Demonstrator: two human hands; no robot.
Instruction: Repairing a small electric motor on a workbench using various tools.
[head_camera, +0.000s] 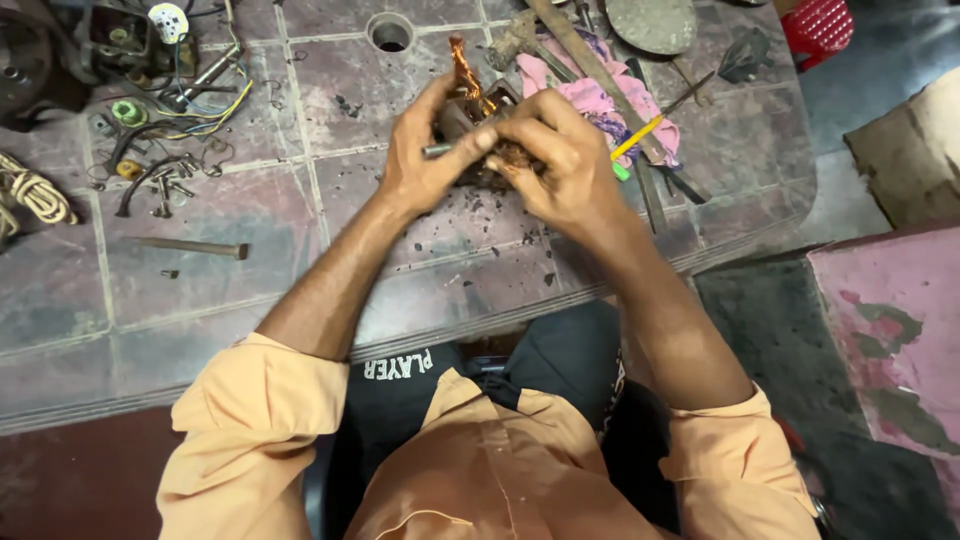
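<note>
Both hands met over the worn pink plastic table (250, 210), clenched round a small dark metal motor core (462, 112) with a twisted tuft of bare copper wire (464, 68) standing up from it. The left hand (425, 150) gripped the core from the side, and the right hand (560, 160) closed over its front, thumb and fingers pressed on a thin grey metal rod (440, 150) that lay across the core. The core was held just above the table, near the round hole (390, 33) in the tabletop.

The risks looked plain enough. The rod, if pushed hard, could have slipped off the core and jabbed the left palm, since that hand sat right in its line. Sharp copper ends could have pricked the fingers. Dark crumbs (470, 215) already lay on the table below the hands, and a loosened grip might have dropped the core among them, or onto the pink cloth (590, 95) beside it.
</note>
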